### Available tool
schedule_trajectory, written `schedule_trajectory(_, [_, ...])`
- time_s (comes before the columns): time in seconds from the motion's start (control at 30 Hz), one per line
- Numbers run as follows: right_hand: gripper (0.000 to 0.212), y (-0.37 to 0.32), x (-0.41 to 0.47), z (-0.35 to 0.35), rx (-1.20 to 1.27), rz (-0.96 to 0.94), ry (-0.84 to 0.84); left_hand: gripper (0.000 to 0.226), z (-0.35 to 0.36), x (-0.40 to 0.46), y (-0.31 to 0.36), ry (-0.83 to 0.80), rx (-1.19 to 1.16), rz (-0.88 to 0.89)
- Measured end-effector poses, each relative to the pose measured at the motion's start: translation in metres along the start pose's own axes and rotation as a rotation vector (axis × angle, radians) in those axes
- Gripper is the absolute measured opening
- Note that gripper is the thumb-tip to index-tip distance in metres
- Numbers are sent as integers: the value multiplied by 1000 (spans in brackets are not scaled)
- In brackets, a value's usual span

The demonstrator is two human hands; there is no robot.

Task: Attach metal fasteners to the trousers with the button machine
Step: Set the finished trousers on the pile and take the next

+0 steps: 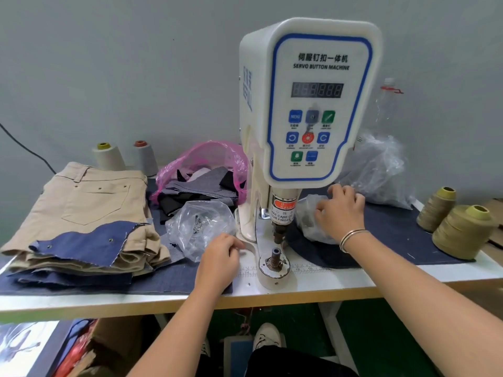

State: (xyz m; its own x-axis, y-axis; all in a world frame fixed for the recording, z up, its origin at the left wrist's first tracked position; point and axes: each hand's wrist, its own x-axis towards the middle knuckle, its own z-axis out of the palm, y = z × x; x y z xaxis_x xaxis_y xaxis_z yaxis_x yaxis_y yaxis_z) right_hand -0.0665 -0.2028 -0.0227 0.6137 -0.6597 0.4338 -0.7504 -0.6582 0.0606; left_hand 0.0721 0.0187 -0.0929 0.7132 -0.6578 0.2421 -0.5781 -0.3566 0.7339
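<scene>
Head view: the right hand [339, 210], fingers curled, digs into a clear bag [310, 216] beside the machine [310, 104]. The left hand [219, 258] rests loosely curled, apparently empty. Trousers [89, 202] lie folded far left. A finger straying under the punch [280, 229] risks crushing.

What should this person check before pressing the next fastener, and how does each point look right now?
1. Fabric on the lower die: not ok, bare.
2. Trousers ready: not ok, folded aside at left.
3. Fastener picked up: cannot tell; right hand is in a clear bag.
4. Left hand clear of the punch: ok, beside the base.
5. Display on: cannot tell.
</scene>
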Motion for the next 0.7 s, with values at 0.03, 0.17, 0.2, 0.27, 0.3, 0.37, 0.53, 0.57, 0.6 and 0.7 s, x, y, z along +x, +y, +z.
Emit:
schedule_trajectory(0.03, [26, 1, 6, 1, -91, -8, -89, 28, 0, 0, 0, 3, -12, -7])
schedule_trajectory(0.17, [34, -1, 19, 12, -239, -68, -270, 32, -2, 2, 0, 13, -10, -18])
schedule_trajectory(0.2, [36, -3, 19, 15, -258, -87, -280, 32, -2, 2, 0, 8, -7, -19])
schedule_trajectory(0.27, [36, -8, 17, 22, -291, -112, -258, 33, -3, 2, 1, 6, -9, -21])
schedule_trajectory(0.3, [34, -10, 15, 24, -308, -117, -243, 32, -3, 2, 1, 6, -12, -22])
schedule_trajectory(0.37, [30, -15, 12, 26, -337, -126, -220, 32, -3, 3, 1, 9, -12, -21])
schedule_trajectory(0.53, [26, -18, 10, 29, -376, -151, -231, 31, -2, 2, 1, 7, 19, -14])
schedule_trajectory(0.57, [27, -17, 10, 29, -369, -139, -240, 32, -2, 2, 1, 7, 17, -14])
schedule_trajectory(0.6, [27, -17, 10, 29, -362, -133, -246, 32, -2, 2, 2, 7, 18, -15])
schedule_trajectory(0.7, [27, -19, 10, 29, -353, -148, -259, 31, -2, 2, 2, 7, 20, -19])
